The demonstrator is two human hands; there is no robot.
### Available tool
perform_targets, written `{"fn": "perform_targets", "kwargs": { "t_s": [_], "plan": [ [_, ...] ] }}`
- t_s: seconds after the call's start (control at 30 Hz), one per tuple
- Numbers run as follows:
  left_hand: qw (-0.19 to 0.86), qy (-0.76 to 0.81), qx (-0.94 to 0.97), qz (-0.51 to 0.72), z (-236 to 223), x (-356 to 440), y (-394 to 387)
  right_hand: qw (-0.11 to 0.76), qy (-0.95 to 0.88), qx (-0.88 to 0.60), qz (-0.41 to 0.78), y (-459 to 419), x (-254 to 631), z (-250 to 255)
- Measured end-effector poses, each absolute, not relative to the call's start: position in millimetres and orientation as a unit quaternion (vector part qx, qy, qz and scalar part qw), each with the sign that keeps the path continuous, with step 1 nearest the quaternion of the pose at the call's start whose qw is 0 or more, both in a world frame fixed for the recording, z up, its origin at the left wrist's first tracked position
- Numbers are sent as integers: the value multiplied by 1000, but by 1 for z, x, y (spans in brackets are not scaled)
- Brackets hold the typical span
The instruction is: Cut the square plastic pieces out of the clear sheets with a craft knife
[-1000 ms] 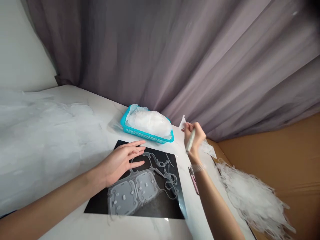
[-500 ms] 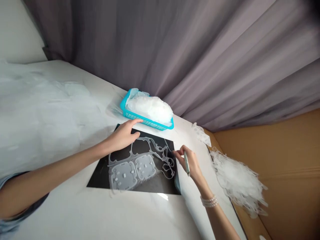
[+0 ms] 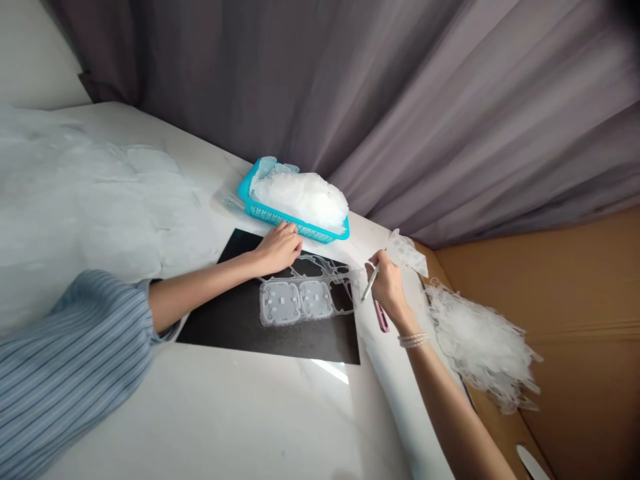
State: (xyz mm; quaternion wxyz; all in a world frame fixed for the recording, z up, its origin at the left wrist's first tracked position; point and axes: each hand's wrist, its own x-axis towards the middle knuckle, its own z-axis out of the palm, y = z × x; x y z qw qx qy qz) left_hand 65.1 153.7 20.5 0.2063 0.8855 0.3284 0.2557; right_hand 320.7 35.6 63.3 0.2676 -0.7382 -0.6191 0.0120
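Note:
On a black mat (image 3: 220, 313) lies a translucent moulded plastic sheet (image 3: 281, 303) with two squarish panels and thin looping strips on its far side. My left hand (image 3: 281, 248) is closed at the sheet's far edge, close to the basket, with its fingertips partly hidden. My right hand (image 3: 389, 283), just off the mat's right edge, grips a slim pale pen-shaped tool (image 3: 371, 283) whose lower end slants down to the left. Under that hand a pink-handled tool (image 3: 381, 316) lies on the white table, partly covered.
A blue basket (image 3: 260, 211) heaped with whitish plastic pieces stands behind the mat. A large pile of translucent sheets (image 3: 110, 207) covers the left side. On the right are a patterned plastic scrap (image 3: 407, 253), a tangle of clear offcuts (image 3: 485, 347) and a cardboard wall (image 3: 560, 320).
My left hand has shifted right and its fingers have curled. The plastic sheet has moved right and away from me across the mat. My right hand has moved slightly away, uncovering the pink-handled tool.

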Motion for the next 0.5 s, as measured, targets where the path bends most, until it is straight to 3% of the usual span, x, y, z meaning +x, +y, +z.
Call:
{"fn": "perform_targets", "kwargs": {
  "t_s": [0.17, 0.37, 0.5],
  "plan": [
    [209, 244, 910, 262, 28, 59, 118, 326, -566, -757, 10, 14, 306, 77],
    [309, 153, 913, 216, 7, -4, 73, 425, -532, -694, 234, -35, 246, 64],
    [338, 184, 898, 214, 8, -5, 50, 401, -541, -677, 296, -47, 210, 50]
  ]
}}
